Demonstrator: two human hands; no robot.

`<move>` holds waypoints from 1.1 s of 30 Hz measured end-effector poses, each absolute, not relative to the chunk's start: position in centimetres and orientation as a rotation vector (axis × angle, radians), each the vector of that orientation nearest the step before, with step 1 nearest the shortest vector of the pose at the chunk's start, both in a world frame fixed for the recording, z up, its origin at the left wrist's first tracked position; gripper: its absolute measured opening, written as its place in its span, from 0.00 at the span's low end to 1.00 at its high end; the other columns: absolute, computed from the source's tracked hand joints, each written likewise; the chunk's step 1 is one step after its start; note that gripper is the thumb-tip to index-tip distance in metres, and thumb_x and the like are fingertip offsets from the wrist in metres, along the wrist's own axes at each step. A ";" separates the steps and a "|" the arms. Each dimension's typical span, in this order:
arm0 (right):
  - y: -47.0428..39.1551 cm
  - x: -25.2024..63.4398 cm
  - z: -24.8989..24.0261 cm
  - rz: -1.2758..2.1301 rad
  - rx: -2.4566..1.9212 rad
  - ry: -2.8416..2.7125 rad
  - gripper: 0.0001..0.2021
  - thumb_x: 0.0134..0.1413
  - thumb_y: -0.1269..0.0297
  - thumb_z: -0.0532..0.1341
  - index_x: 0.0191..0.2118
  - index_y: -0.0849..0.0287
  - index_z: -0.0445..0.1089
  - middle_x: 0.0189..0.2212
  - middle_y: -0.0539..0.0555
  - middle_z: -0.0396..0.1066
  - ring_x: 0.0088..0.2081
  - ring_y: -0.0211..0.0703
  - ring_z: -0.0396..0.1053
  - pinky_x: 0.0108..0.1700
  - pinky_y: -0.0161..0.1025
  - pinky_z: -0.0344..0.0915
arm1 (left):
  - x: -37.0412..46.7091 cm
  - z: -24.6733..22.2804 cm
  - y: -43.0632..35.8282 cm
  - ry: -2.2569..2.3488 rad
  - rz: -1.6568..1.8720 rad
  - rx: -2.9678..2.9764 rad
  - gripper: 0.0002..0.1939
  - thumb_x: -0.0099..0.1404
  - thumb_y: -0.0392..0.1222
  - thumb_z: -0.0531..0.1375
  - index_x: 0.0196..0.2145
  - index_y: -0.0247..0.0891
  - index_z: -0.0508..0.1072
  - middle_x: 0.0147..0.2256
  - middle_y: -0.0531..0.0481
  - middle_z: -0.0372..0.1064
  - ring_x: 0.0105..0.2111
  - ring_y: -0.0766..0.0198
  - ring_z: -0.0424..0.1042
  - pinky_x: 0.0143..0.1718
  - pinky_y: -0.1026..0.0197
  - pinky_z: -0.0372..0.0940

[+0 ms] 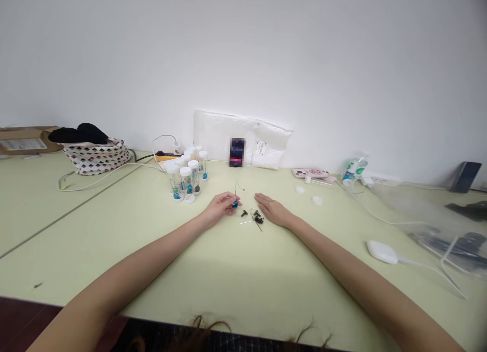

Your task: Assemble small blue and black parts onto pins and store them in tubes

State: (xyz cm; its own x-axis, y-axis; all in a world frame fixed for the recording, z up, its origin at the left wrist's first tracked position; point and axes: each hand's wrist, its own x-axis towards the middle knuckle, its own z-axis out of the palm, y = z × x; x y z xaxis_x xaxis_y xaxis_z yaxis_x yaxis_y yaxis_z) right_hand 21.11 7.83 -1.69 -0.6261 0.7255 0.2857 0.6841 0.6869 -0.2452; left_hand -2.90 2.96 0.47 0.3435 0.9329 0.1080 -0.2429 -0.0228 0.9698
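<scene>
Clock: 12 is straight ahead, away from the person.
Blue piece: pinched at the fingertips of the left hand (pixel 219 209), on its 3 o'clock side; blue piece (pixel 235 204) above the table (pixel 213 271).
Metal rod: rises from the blue piece, long axis near upright, tip toward 12; metal rod (pixel 235 189).
Right hand: flat, palm down, fingers straight and together, nothing seen in its grip; right hand (pixel 274 211).
Black bits: small pile (pixel 258 217) at 4 o'clock from the blue piece, just beside the right hand, which is the nearer one.
Loose black bit: between the blue piece and the pile; loose black bit (pixel 244 213).
Thin stick: near the pile, long axis roughly 9 to 3; thin stick (pixel 246 222).
Bent wire: at 1 o'clock from the blue piece; bent wire (pixel 240 186).
Jars: standing group (pixel 185 178) at 10 to 11 from the left hand, white-lidded.
White caps: two, around 2 o'clock from the right hand; nearer one white cap (pixel 317 200).
Phone: upright at 12, against a white bag; phone (pixel 236 152), white bag (pixel 213 131).
</scene>
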 end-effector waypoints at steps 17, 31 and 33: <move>4.1 20.1 -0.2 0.419 -0.962 -2.351 0.15 0.56 0.67 0.50 0.47 0.54 0.65 0.49 0.52 0.63 0.51 0.41 0.60 0.54 0.42 0.56 | -2.9 0.4 3.0 0.738 1.092 1.227 0.16 0.54 0.49 0.59 0.34 0.33 0.68 0.32 0.45 0.69 0.24 0.71 0.64 0.27 0.65 0.58; 3.4 20.3 0.8 0.530 -0.937 -2.499 0.17 0.55 0.63 0.52 0.51 0.51 0.61 0.54 0.52 0.56 0.56 0.42 0.52 0.56 0.42 0.51 | -2.9 0.4 3.0 0.738 1.089 1.237 0.16 0.54 0.49 0.58 0.35 0.32 0.68 0.33 0.43 0.69 0.24 0.71 0.64 0.28 0.65 0.59; 3.3 20.2 0.9 0.527 -0.951 -2.507 0.17 0.55 0.62 0.52 0.51 0.51 0.61 0.54 0.52 0.55 0.56 0.43 0.51 0.56 0.43 0.50 | -2.9 0.4 3.0 0.733 1.090 1.240 0.16 0.54 0.49 0.58 0.35 0.32 0.68 0.33 0.43 0.69 0.24 0.71 0.64 0.28 0.65 0.59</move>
State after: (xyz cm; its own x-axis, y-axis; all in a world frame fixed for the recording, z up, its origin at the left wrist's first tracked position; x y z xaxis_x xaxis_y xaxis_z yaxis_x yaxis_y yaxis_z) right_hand 20.24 3.31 0.90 -0.6851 0.6890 0.2364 0.5354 0.6964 -0.4780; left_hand -2.93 3.00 0.40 0.3476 0.9304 0.1164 -0.2430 -0.0305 0.9695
